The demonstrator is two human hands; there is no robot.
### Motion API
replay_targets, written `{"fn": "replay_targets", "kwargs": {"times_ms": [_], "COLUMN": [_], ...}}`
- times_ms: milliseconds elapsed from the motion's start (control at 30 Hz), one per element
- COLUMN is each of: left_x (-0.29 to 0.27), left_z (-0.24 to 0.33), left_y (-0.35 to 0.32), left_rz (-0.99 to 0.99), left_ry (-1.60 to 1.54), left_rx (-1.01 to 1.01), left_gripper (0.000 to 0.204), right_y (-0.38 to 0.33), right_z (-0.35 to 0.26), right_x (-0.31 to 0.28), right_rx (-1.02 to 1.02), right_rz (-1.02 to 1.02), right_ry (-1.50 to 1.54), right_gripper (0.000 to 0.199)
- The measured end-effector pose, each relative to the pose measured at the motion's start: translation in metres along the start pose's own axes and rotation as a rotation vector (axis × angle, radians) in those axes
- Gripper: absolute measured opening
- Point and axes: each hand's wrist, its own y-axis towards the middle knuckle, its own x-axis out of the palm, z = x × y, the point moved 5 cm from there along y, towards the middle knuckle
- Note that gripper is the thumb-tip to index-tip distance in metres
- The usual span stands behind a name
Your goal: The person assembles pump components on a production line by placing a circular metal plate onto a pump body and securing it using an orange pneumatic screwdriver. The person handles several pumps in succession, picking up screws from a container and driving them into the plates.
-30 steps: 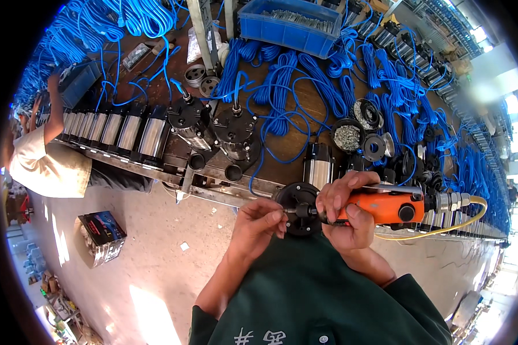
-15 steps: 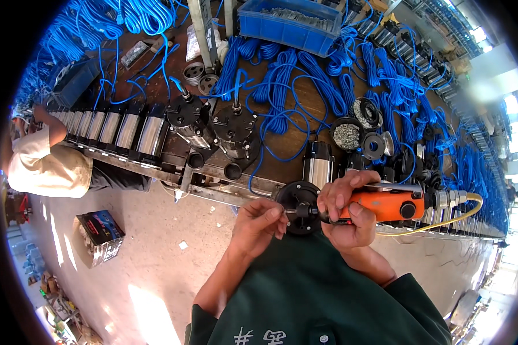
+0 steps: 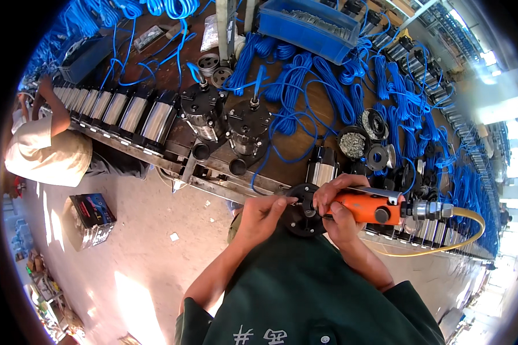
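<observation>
My right hand [image 3: 341, 217] is wrapped around an orange air screwdriver [image 3: 365, 207], held level with its nose pointing left. A yellow hose [image 3: 469, 221] runs from its silver back-end fitting. The nose is over a round black flange [image 3: 298, 225] with bolts around its rim, at the near end of a silver motor cylinder [image 3: 321, 167] lying on the bench. My left hand [image 3: 262, 218] pinches thumb and forefinger together at the flange's left side, close to the tool's nose. What sits between those fingertips is too small to make out.
Two upright black-topped motors [image 3: 247, 129] stand left of the flange, near a row of silver cylinders [image 3: 160, 118]. Behind are coiled blue cables [image 3: 293, 80], a blue bin [image 3: 305, 29] and a bowl of small metal parts [image 3: 352, 144]. A person [image 3: 49, 149] works far left; a box [image 3: 92, 218] is on the floor.
My left fingertips have moved right and up, in against the flange beside the tool's nose. The screwdriver has shifted slightly left in my right hand's grip. The whole view has tilted a little.
</observation>
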Motion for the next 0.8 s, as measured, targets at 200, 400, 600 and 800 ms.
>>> {"fn": "replay_targets", "kwargs": {"times_ms": [200,400,600,800], "left_x": [0.003,-0.002,-0.02,-0.024], "left_z": [-0.012,-0.029,-0.054,-0.029], "left_y": [0.001,-0.007,-0.017,-0.015], "left_rz": [-0.012,-0.051,0.271,0.347], "left_ry": [-0.213,-0.315,-0.901,-0.866], "left_rx": [-0.042,-0.107,-0.285,-0.251], "left_gripper": [0.026,0.041,0.024,0.021], "right_y": [0.0,0.008,0.004,0.004], "right_z": [0.014,0.013,0.015,-0.002], "right_x": [0.007,0.024,0.02,0.015], "right_rx": [0.084,0.102,0.155,0.108], "right_rz": [-0.017,-0.181,-0.153,-0.138], "right_ry": [-0.172,-0.299,-0.25,-0.225], "right_gripper": [0.031,0.023,0.025,0.028]}}
